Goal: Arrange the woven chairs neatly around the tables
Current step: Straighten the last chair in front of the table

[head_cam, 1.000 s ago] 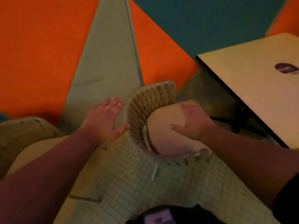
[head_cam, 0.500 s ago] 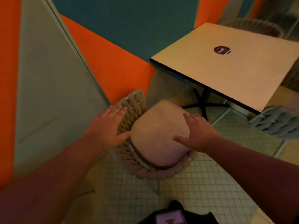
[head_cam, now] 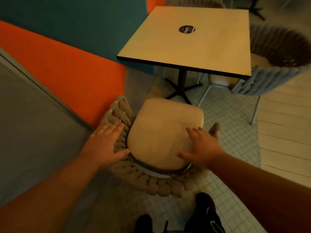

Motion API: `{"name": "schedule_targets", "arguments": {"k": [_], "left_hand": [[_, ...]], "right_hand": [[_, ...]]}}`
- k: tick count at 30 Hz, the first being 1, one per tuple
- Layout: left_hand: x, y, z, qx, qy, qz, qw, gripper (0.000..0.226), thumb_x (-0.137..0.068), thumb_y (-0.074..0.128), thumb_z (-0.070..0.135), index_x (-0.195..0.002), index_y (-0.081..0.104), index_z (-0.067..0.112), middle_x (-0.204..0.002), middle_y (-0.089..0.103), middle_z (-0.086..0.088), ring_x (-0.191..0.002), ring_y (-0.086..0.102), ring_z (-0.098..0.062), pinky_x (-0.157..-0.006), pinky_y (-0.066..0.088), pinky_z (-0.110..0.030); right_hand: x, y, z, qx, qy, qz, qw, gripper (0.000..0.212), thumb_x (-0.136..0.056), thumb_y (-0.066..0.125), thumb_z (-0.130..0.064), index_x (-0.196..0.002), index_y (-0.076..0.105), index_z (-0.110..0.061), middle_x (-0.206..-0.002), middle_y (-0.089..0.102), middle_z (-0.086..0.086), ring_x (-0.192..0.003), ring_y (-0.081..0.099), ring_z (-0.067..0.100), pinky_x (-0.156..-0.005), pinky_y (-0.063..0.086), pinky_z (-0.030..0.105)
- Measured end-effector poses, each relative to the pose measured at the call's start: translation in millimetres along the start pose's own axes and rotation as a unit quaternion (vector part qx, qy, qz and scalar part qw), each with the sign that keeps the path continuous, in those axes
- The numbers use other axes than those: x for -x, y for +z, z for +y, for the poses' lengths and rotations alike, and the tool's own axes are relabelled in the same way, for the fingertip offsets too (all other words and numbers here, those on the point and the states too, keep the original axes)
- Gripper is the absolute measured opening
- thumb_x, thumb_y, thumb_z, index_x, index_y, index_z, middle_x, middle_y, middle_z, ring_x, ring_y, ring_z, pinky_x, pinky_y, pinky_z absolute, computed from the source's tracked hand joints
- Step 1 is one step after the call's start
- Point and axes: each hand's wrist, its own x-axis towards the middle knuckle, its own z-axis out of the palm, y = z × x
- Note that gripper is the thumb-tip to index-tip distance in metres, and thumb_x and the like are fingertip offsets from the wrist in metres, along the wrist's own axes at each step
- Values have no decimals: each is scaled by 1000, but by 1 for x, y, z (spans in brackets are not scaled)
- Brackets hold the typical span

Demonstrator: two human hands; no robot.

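Note:
A beige woven chair with a pale seat cushion stands just in front of me, its open front toward the square table. My left hand straddles the left side of the woven back rim, thumb inside and fingers over the outside. My right hand lies flat with spread fingers on the cushion's right edge, beside the end of the rim. A second woven chair, grey-blue, sits tucked at the table's right side.
An orange, teal and grey wall runs close along the chair's left. The table's black cross base stands just beyond the seat. Another chair back shows behind the table. My black shoes are on the tiled floor.
My view has swung right, bringing the whole table and the grey-blue chair into sight. The beige chair now faces the table. My right hand has slid from mid-cushion to its right edge.

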Motion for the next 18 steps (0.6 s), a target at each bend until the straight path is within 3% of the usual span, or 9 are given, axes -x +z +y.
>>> {"name": "schedule_targets", "arguments": {"k": [5,9,12,14,18], "left_hand": [[-11,55,-23,-8,52,-51,997,116,-66,30,97,-160,8,33,-168,8,6,-155,6,-21,-122,12,-49],[-14,102,-30,-31,97,-137,985,137,-44,20,111,-159,18,35,-166,20,6,-154,8,-23,-123,4,-48],[-9,123,-32,-59,108,-198,972,147,-30,11,112,-155,28,38,-160,35,7,-152,17,-24,-121,-5,-50],[-12,130,-30,-79,111,-197,971,145,-27,12,113,-146,47,37,-149,49,10,-145,32,-21,-120,-6,-50],[-26,130,-26,-105,113,-208,966,133,-24,19,113,-121,63,34,-126,61,12,-125,48,-14,-119,8,-49]], "right_hand": [[10,76,-32,-20,12,-44,999,116,-71,51,-88,-159,13,-22,-164,20,7,-153,9,29,-123,10,42],[12,132,-36,-17,-19,-104,994,115,-56,45,-98,-149,38,-30,-154,40,0,-149,22,28,-121,23,45],[12,161,-32,36,-60,-107,992,99,-55,42,-99,-126,59,-32,-127,61,-7,-130,46,25,-104,36,39],[9,159,-31,62,-55,-97,992,89,-57,43,-97,-110,64,-29,-105,66,-6,-107,59,24,-88,38,34],[1,147,-32,82,-57,-117,988,88,-54,45,-99,-98,66,-26,-94,66,-3,-95,60,25,-83,40,36]]}}
